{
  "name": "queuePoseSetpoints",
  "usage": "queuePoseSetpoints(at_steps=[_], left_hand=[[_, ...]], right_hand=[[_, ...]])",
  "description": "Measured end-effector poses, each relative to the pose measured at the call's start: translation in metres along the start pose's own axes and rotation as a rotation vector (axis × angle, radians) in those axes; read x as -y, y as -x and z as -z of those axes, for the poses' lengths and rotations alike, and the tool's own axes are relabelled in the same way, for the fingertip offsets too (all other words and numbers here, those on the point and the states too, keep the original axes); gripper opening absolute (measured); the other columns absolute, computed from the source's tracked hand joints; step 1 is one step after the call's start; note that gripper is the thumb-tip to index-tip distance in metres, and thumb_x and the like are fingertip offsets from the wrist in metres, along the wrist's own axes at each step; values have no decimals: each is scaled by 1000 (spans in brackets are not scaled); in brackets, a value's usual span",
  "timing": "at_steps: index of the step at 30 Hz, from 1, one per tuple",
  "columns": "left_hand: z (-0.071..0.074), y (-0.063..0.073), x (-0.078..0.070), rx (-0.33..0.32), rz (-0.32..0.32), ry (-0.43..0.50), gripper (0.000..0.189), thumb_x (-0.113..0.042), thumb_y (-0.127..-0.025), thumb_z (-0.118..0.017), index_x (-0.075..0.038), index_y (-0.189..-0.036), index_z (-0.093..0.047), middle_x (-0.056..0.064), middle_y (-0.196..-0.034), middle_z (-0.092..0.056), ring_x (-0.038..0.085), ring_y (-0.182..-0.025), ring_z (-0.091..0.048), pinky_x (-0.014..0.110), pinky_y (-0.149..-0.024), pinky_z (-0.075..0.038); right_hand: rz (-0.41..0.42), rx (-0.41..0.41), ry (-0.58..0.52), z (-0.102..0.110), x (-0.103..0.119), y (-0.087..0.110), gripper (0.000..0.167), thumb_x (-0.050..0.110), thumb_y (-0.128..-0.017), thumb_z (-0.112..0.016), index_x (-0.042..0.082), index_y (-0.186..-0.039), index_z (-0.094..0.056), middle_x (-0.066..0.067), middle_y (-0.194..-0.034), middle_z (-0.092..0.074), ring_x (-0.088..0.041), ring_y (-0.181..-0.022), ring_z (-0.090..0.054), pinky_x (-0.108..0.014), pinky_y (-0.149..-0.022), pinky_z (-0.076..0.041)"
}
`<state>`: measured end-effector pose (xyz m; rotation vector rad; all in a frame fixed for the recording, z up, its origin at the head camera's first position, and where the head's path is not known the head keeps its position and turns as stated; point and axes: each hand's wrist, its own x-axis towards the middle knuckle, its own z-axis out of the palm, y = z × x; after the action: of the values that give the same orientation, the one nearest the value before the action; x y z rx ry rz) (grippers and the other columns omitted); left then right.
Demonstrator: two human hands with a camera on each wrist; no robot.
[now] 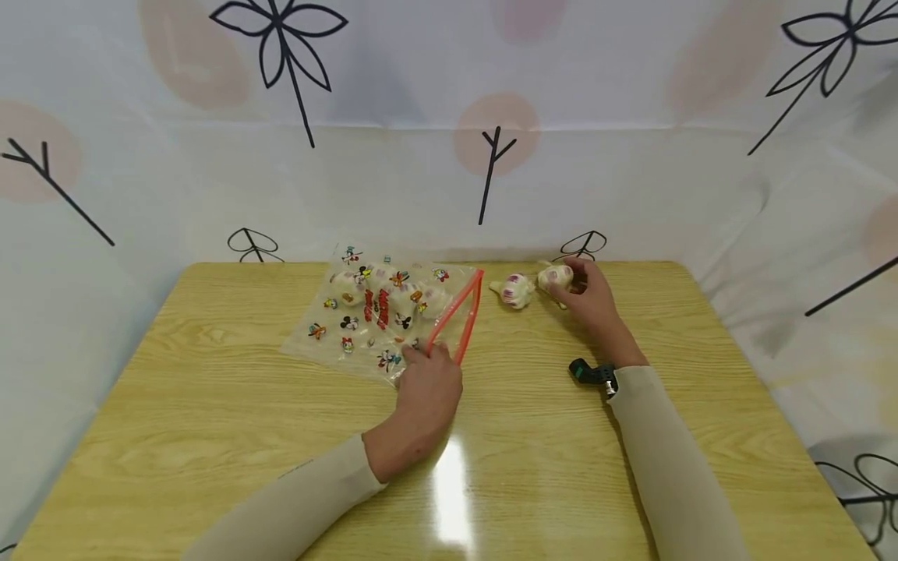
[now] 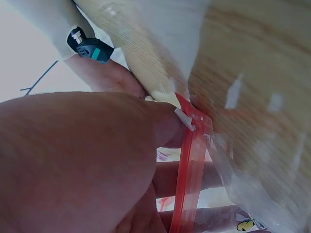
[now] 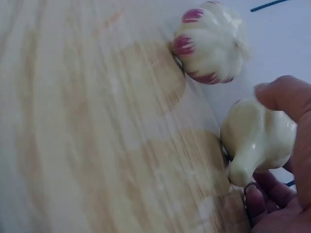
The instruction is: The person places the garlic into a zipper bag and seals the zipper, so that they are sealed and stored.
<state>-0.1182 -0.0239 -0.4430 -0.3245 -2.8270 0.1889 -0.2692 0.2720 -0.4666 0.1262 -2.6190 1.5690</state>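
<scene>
A clear zip bag (image 1: pixel 365 358) printed with cartoon figures lies on the table, holding several pale garlic bulbs (image 1: pixel 348 290). Its red zip edge (image 1: pixel 471 323) faces right and stands parted. My left hand (image 1: pixel 429 393) pinches this edge at the near corner; in the left wrist view the thumb lies on the red strip (image 2: pixel 187 170) and fingers show behind it. Toward the table's back, my right hand (image 1: pixel 595 308) holds a garlic bulb (image 3: pixel 260 133) between thumb and fingers. Just left of that bulb, a second purple-streaked garlic bulb (image 3: pixel 211 43) rests on the table.
The wood-grain table (image 1: pixel 210 436) ends at the back against a white cloth (image 1: pixel 393 179) with plant drawings, which also hangs at both sides. A black camera mount (image 1: pixel 592 374) is strapped to the right wrist.
</scene>
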Motion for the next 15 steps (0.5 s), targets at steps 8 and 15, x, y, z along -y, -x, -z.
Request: queuePoseSetpoints(at_steps=[8, 15], left_hand=[[0, -2, -1, 17, -2, -11, 27, -11, -107, -60, 4, -125, -74, 22, -111, -74, 55, -101, -71, 40, -39, -56], [1, -1, -1, 32, 10, -15, 28, -11, -107, -59, 1, -127, -75, 21, -113, -74, 54, -104, -71, 42, -40, -56]], right_hand=[[69, -9, 25, -1, -8, -5, 64, 8, -99, -72, -6, -155, -42, -27, -144, -50, -30, -124, -50, -17, -93, -41], [69, -22, 46, -3, -5, -2, 63, 14, -98, -75, -2, -152, -46, -23, -140, -54, -26, -119, -52, -17, -91, -42]])
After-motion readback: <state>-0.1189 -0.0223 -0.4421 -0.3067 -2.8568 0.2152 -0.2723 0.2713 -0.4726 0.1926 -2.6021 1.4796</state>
